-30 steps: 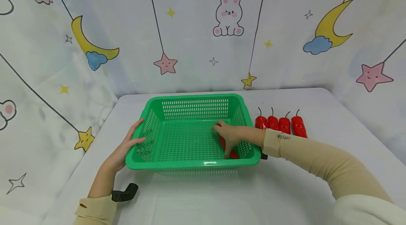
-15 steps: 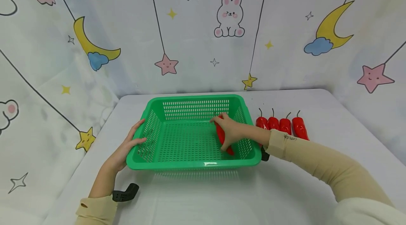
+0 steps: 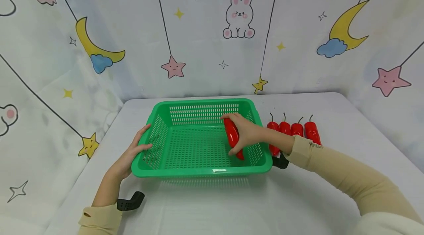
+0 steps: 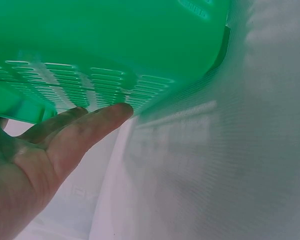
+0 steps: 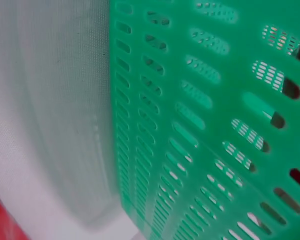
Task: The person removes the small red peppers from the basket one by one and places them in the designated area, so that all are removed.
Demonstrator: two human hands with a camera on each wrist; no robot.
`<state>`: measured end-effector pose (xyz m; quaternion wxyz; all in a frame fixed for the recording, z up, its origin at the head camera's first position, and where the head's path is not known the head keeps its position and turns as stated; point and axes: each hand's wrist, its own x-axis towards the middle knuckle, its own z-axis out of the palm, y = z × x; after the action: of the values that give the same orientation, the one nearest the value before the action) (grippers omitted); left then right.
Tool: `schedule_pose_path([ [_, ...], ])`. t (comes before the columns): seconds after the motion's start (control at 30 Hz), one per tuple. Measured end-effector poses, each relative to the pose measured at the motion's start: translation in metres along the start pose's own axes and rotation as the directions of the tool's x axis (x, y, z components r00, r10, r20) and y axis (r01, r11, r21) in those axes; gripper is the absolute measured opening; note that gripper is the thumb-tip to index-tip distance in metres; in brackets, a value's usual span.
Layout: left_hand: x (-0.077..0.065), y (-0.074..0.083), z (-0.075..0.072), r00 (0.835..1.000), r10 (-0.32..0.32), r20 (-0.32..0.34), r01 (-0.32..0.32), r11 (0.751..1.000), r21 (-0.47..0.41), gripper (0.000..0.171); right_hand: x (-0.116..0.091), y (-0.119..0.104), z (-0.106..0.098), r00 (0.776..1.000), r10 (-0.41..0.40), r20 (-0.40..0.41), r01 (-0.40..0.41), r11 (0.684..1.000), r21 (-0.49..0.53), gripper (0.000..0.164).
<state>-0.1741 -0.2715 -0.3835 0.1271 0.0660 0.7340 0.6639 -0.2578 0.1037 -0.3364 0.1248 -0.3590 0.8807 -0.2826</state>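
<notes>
A green plastic basket (image 3: 198,171) with slotted walls stands on the white table. My left hand (image 3: 127,157) rests against its left side, fingers nearly straight and fingertips at the rim. From the left wrist view, this hand (image 4: 55,150) lies beside the outer wall. My right hand (image 3: 248,132) reaches over the right rim and holds a red chili pepper (image 3: 231,133) between thumb and fingers, inside the basket's right part. The pepper's tip points down toward the near side. The right wrist view shows only the slotted outer wall (image 5: 150,115); the hand is hidden there.
Several red peppers (image 3: 311,132) with green stems lie in a row right of the basket, partly behind the right forearm. Another bit of red (image 5: 2,222) shows at the right wrist view's lower left. A patterned cloth (image 3: 205,43) hangs behind the table.
My right hand has risen slightly from the basket's bottom with the pepper, which now shows more fully. The right forearm has shifted a little to the right. My left hand stays in place.
</notes>
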Motion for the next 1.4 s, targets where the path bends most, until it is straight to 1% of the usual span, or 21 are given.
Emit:
schedule_pose_path([
  [0.2, -0.001, 0.0, 0.0, 1.0, 0.0, -0.004, 0.0, 1.0, -0.002, 0.066, -0.007, -0.001, -0.007, 0.999, -0.038, -0.019, 0.039, 0.997, 0.071, 0.097],
  [0.4, -0.001, 0.001, 0.001, 1.0, -0.002, -0.004, 0.002, 1.0, -0.003, 0.066, -0.014, -0.005, -0.017, 0.998, -0.051, -0.038, 0.055, 0.991, 0.119, 0.094],
  [0.57, -0.001, 0.001, 0.0, 1.0, 0.002, -0.001, -0.002, 1.0, 0.01, 0.066, -0.018, -0.005, -0.024, 0.999, -0.043, -0.025, 0.046, 0.989, 0.142, 0.094],
  [0.67, -0.001, 0.001, 0.0, 1.0, 0.002, -0.002, -0.002, 1.0, 0.01, 0.066, -0.022, -0.005, -0.03, 0.998, -0.054, -0.014, 0.055, 0.985, 0.166, 0.093],
  [0.77, -0.001, 0.001, 0.0, 1.0, 0.0, -0.004, 0.001, 1.0, 0.006, 0.066, -0.026, -0.005, -0.036, 0.998, -0.057, -0.003, 0.057, 0.984, 0.166, 0.092],
  [0.93, 0.0, 0.001, 0.001, 1.0, -0.001, -0.005, 0.001, 1.0, 0.001, 0.066, -0.035, -0.002, -0.046, 0.999, -0.032, 0.005, 0.03, 0.984, 0.175, 0.092],
  [1.1, -0.001, 0.001, 0.001, 1.0, 0.004, -0.001, -0.004, 1.0, 0.0, 0.066, -0.044, 0.004, -0.054, 0.999, -0.031, -0.015, 0.034, 0.983, 0.179, 0.09],
  [1.23, -0.001, 0.001, 0.001, 1.0, -0.003, 0.001, 0.003, 1.0, -0.011, 0.066, -0.051, 0.007, -0.06, 1.0, -0.009, -0.023, 0.013, 0.985, 0.172, 0.09],
  [1.4, -0.001, 0.002, 0.002, 1.0, -0.008, 0.001, 0.008, 1.0, -0.017, 0.066, -0.059, 0.013, -0.066, 0.999, 0.017, -0.032, -0.011, 0.982, 0.191, 0.091],
])
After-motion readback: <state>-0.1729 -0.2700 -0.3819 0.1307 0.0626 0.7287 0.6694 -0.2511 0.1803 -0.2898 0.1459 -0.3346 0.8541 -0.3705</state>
